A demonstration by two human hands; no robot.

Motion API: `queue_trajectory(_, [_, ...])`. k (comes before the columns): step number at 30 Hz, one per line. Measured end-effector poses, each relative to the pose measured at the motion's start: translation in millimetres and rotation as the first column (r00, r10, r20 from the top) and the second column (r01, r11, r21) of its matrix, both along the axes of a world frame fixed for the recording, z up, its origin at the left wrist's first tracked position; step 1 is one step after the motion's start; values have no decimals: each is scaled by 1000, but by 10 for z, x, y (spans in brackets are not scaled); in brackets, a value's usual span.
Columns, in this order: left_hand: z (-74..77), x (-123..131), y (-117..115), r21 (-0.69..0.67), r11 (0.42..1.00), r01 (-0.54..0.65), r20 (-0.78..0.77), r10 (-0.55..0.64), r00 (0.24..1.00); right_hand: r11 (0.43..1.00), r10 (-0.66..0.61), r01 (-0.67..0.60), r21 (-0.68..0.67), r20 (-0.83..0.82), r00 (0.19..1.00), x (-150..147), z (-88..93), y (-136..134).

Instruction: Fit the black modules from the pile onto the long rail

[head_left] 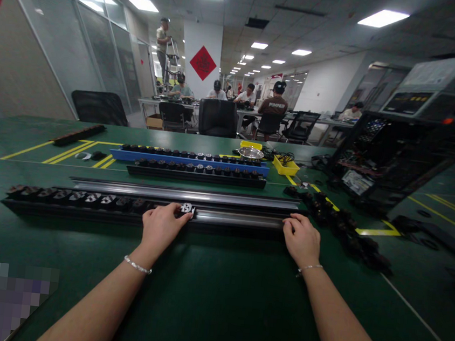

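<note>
A long black rail (238,220) lies across the green table in front of me, its left half filled with a row of dark socket modules (74,196). My left hand (162,227) rests on the rail near its middle, fingers curled and pinching a small module with a white face (186,208) at the end of that row. My right hand (302,239) lies on the rail's right end, fingers bent over its edge and pressing it down. A second bare metal rail (184,193) lies just behind.
Further back lie a blue strip (190,161) and a black strip (196,175), both full of modules. A yellow bin (286,166) and metal bowl (251,152) stand behind them. Loose modules (340,220) trail right. An open computer case (391,160) stands far right. People sit at distant tables.
</note>
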State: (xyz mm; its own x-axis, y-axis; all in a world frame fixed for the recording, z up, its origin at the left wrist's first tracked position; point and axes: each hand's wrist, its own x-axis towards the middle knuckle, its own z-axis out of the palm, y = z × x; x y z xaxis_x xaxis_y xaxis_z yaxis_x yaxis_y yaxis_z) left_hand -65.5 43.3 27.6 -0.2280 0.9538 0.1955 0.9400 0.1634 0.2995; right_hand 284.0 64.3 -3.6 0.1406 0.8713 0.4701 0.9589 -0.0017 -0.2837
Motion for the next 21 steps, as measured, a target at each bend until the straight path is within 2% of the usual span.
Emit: queue_trajectory(21, [-107,52,3,55,995,82,21,-84,996,998,15,-16,57,15,1000,13,-30,9])
